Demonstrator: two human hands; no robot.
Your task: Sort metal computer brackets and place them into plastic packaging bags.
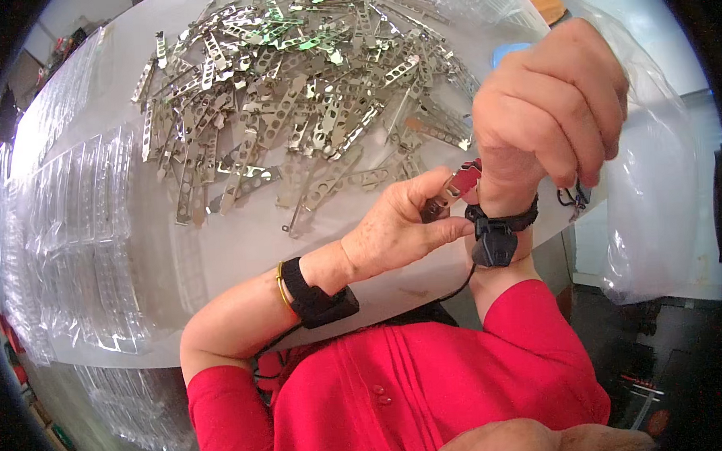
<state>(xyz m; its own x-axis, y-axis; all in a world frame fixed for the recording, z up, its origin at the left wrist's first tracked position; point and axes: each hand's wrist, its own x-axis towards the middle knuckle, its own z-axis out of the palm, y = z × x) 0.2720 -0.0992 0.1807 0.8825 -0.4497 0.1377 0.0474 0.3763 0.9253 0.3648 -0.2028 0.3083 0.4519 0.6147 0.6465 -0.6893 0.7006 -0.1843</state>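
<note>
Metal strip (448, 196) half-hidden by hands.

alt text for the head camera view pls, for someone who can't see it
Seen from above, a person in a red top holds a small metal clip between the left hand and the raised right hand, over a pale table. A large pile of perforated metal strips lies beyond the hands, with clear plastic trays stacked at left and a clear plastic bag at right.

Silver perforated metal strips (291, 91), red sleeves (543, 338), black wristbands (320, 296)
</note>
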